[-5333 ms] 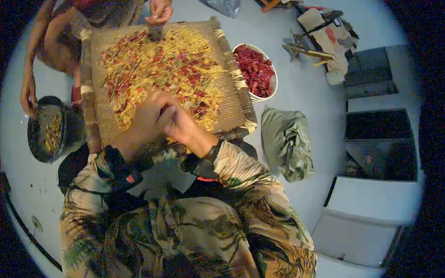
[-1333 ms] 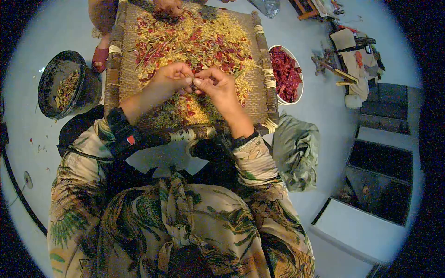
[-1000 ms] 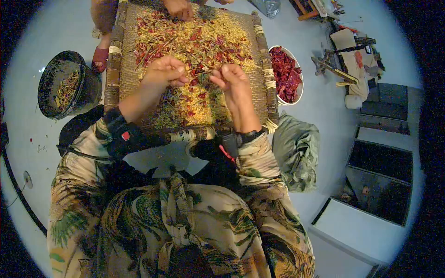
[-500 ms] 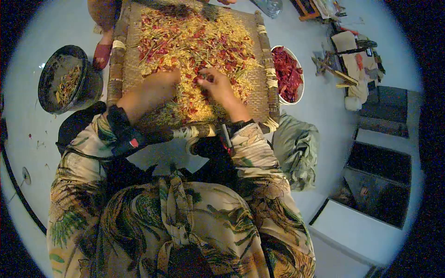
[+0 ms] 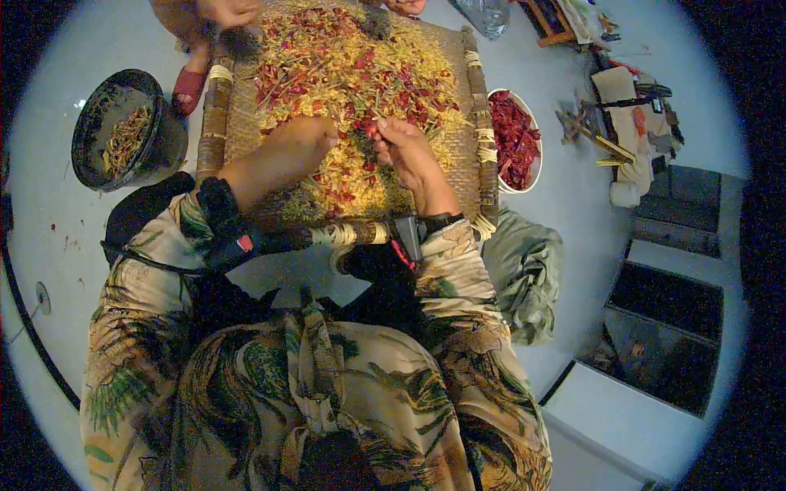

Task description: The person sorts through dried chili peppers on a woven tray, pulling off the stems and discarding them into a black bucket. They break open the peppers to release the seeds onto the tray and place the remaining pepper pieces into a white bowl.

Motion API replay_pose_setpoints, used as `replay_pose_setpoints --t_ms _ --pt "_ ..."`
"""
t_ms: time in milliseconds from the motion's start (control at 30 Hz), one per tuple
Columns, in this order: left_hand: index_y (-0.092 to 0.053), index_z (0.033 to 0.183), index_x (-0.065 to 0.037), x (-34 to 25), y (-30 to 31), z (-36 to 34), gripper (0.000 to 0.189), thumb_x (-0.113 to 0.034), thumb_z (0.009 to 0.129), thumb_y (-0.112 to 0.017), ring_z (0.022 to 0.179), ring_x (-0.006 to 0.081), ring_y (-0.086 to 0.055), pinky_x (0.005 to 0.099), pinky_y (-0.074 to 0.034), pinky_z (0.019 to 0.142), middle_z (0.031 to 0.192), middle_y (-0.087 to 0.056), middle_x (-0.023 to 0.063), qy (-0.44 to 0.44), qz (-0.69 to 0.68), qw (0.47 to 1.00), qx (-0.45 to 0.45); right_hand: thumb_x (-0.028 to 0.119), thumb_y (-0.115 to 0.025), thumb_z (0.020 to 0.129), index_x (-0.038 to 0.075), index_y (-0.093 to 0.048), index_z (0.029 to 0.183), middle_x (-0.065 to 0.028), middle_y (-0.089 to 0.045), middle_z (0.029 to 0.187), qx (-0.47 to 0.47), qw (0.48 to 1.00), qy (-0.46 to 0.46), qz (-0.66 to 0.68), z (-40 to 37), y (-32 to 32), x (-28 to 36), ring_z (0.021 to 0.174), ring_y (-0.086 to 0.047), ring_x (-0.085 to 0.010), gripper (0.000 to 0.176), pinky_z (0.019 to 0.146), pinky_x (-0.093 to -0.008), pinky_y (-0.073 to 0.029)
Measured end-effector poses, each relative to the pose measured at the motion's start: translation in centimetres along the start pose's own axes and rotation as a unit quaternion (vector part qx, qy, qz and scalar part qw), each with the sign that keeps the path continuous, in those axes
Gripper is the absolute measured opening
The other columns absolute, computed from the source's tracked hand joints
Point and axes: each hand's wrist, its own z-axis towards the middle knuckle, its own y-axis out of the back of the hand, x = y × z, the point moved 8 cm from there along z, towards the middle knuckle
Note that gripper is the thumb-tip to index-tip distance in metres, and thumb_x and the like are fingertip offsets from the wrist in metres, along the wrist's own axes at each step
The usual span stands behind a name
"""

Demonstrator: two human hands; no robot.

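A woven tray with a wooden frame (image 5: 214, 116) lies before me, spread with yellow seeds (image 5: 340, 184), bits of stem and red pieces that look like dried chili (image 5: 360, 59). Over its near left part is my left hand (image 5: 301, 141), closed, its fingertips turned away so that anything in them is hidden. My right hand (image 5: 408, 155) is a short way to the right, thumb and fingers pinched at a small red chili piece (image 5: 371, 129). Both hands are just above the seeds.
Right of the tray stands a white tub (image 5: 537, 173) of red pieces, with a green-grey cloth sack (image 5: 528, 266) nearer me. A black bucket (image 5: 155, 147) holding stems stands left. Another person's hand (image 5: 229, 11) is at the far left corner, a second hand (image 5: 405, 6) at the far edge.
My left hand has moved slightly right and my right hand has turned and shifted right, bringing its fingertips together. The other person's hand has come into view at the far left corner.
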Motion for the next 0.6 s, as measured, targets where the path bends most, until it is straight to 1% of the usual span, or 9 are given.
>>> replay_pose_setpoints --t_ms 67,167,267,367,467,567,600 --pt "-0.058 0.087 -0.003 0.2 -0.2 0.5 0.018 -0.021 0.083 -0.054 0.071 0.0295 -0.059 0.0389 -0.046 0.067 0.075 -0.059 0.0139 -0.032 -0.081 0.996 -0.034 0.023 -0.056 0.088 0.008 -0.058 0.084 0.0021 -0.055 0.068 0.006 0.999 -0.003 0.039 -0.6 -0.7 0.5 0.054 -0.047 -0.0062 0.015 0.043 -0.0191 -0.036" --pt "-0.057 0.088 -0.003 0.6 -1.2 0.8 0.019 -0.021 0.081 -0.061 0.072 0.0171 -0.057 0.0317 -0.045 0.066 0.075 -0.059 0.0072 -0.001 -0.208 0.978 0.005 0.024 -0.056 0.088 0.008 -0.060 0.084 0.0023 -0.055 0.068 0.014 0.997 -0.008 0.074 -1.2 -1.6 0.9 0.051 -0.046 -0.0056 0.016 0.040 -0.0179 -0.034" --pt "-0.057 0.092 -0.004 0.6 -1.9 1.0 0.023 -0.023 0.081 -0.064 0.073 0.0098 -0.055 0.0257 -0.044 0.065 0.077 -0.059 0.0028 0.033 -0.267 0.962 0.037 0.024 -0.056 0.088 0.008 -0.060 0.085 0.0024 -0.055 0.068 0.019 0.997 -0.017 0.079 -1.6 -2.3 1.1 0.049 -0.045 -0.0054 0.017 0.039 -0.0177 -0.033" --pt "-0.056 0.094 -0.004 0.0 -2.0 0.8 0.025 -0.024 0.083 -0.063 0.074 0.0100 -0.055 0.0237 -0.044 0.065 0.078 -0.060 0.0020 0.055 -0.373 0.926 0.004 0.025 -0.056 0.089 0.009 -0.058 0.084 0.0019 -0.053 0.069 0.036 0.998 -0.024 0.040 -1.9 -2.9 1.2 0.052 -0.043 -0.0052 0.017 0.042 -0.0169 -0.032" --pt "-0.056 0.094 -0.004 -0.4 -2.0 1.6 0.023 -0.025 0.085 -0.060 0.072 0.0101 -0.057 0.0231 -0.045 0.063 0.079 -0.060 0.0028 0.012 -0.373 0.928 0.008 0.026 -0.055 0.089 0.009 -0.056 0.082 0.0013 -0.053 0.070 0.054 0.998 -0.034 0.022 -2.4 -3.7 1.0 0.052 -0.042 -0.0049 0.018 0.043 -0.0163 -0.031" --pt "-0.057 0.091 -0.005 1.0 -2.9 1.8 0.024 -0.028 0.088 -0.056 0.066 0.0105 -0.059 0.0234 -0.047 0.058 0.077 -0.061 0.0040 0.063 -0.437 0.897 0.039 0.028 -0.056 0.089 0.009 -0.056 0.080 0.0017 -0.053 0.065 0.051 0.997 -0.040 0.036 -2.4 -4.1 0.8 0.047 -0.042 -0.0051 0.020 0.039 -0.0183 -0.030" --pt "-0.056 0.092 -0.005 1.3 -2.9 1.8 0.023 -0.028 0.089 -0.054 0.065 0.0105 -0.059 0.0238 -0.047 0.058 0.077 -0.061 0.0033 0.065 -0.438 0.895 0.057 0.028 -0.057 0.088 0.009 -0.056 0.079 0.0019 -0.053 0.062 0.047 0.997 -0.040 0.042 -2.5 -4.1 0.8 0.045 -0.042 -0.0052 0.021 0.037 -0.0193 -0.029"
